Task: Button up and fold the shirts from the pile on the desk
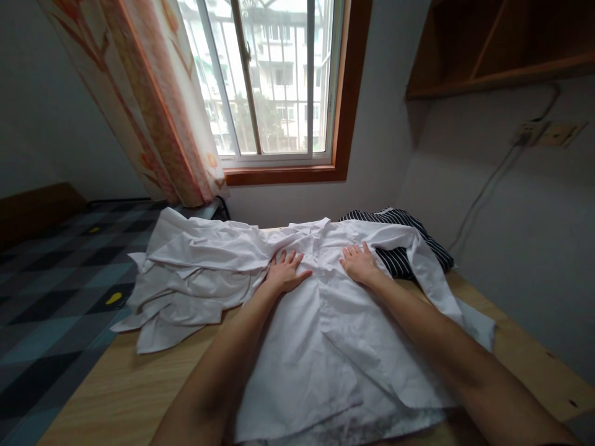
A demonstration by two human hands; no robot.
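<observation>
A white long-sleeved shirt (297, 347) lies spread, front side up, on a wooden table (186, 359), its collar toward the window and its hem toward me. My left hand (287, 271) presses flat on the left part of its chest, fingers spread. On the right part of the chest rests my right hand (359, 263), palm down, with the fingers stretched out. One sleeve runs out to the right and bends down toward the table's edge. More crumpled white cloth (186, 279) is heaped at the left, beside my left hand; where it parts from the shirt is unclear.
A black-and-white striped cloth item (409, 254) lies behind the shirt at right. To the left is a bed with a checked sheet (46, 297). A curtain (153, 105) hangs beside the window (279, 80). At upper right are a wall shelf (502, 74) and a cable (483, 192).
</observation>
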